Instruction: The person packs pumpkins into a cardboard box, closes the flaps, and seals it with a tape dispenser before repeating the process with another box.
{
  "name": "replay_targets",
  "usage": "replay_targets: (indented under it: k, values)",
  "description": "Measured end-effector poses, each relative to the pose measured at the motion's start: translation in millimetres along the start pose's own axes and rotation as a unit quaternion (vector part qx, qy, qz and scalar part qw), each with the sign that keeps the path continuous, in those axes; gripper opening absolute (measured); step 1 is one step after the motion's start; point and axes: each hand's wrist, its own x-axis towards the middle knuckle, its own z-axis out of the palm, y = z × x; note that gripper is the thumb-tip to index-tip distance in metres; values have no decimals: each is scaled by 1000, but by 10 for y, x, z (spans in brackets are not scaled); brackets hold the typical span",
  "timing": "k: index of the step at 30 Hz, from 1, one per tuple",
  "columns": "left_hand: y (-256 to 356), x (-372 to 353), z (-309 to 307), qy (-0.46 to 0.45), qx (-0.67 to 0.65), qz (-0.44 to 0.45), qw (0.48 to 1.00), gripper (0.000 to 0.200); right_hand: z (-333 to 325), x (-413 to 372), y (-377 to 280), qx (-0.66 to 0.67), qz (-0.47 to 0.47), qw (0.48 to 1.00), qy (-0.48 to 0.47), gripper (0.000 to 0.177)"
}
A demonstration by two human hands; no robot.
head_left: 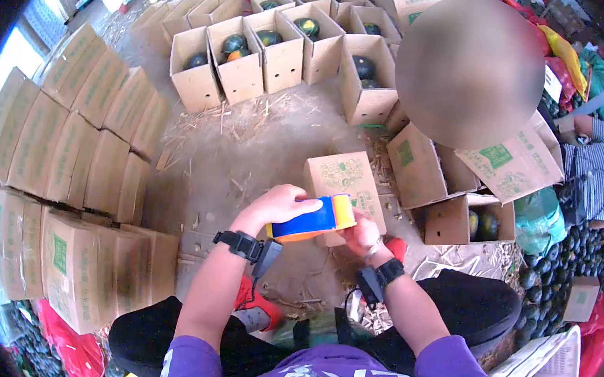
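Note:
My left hand (287, 205) is wrapped round a blue and yellow tape dispenser (304, 223) with orange along its underside. At its yellow end, my right hand (363, 233) has its fingers closed; what they pinch there is too small to make out. Just beyond both hands, a closed cardboard box (344, 172) with green print stands on the floor, partly hidden by the dispenser and my right hand. Each wrist wears a black strap with a small device.
Open boxes holding watermelons (308, 27) stand in rows ahead. Closed boxes (88, 159) are stacked at left. A person (597, 172) is at right, near tilted open cartons (423, 161). Many dark melons (554, 277) and a white crate (536, 375) lie at lower right.

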Motion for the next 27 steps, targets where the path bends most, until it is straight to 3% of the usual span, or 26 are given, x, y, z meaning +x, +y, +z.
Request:
replay_targets:
  k: [1,2,4,6,8,9,10,11,12,13,14,17,20,22,27]
  values:
    - [78,44,12,4,39,-3,999,55,-18,27,-51,-27,-7,999,47,32]
    - [122,77,16,1,72,0,997,56,-74,91,-154,-202,-34,976,72,29]
    - [67,203,8,-12,86,12,996,56,-361,250,-423,-529,-75,837,118,23]
    - [-68,303,-80,9,64,-30,997,60,-661,452,-584,-580,-186,754,247,25]
    - [-389,364,-184,8,44,-72,996,59,-969,563,-744,-746,-118,619,213,30]
    - [-632,423,-117,15,71,-72,995,58,-1327,811,-649,-859,-29,512,11,33]
    - [-859,476,18,23,96,-72,993,56,-1679,986,-307,-775,-41,628,56,28]
    - [-957,456,131,33,29,-102,994,54,-2023,1157,29,-673,-67,731,96,23]
    - [-1064,397,241,44,-37,-135,989,52,-1904,1065,8,-555,0,825,105,23]
    - [-1220,403,441,28,-141,-162,976,52,-1761,959,-25,-426,63,893,134,23]
    - [-1323,408,579,25,-240,-187,952,52,-1664,887,-97,-334,71,929,147,27]
    - [-1557,470,744,66,-249,-198,946,56,-1372,728,-268,-115,27,984,134,38]
    - [-1346,448,579,92,-279,-173,940,62,-1087,636,-173,31,53,994,96,42]
    - [-1677,631,795,93,-281,-171,940,60,-928,595,-104,79,83,990,81,41]
    - [-1744,648,615,9,-549,-147,823,50,-717,596,-419,83,164,981,64,40]
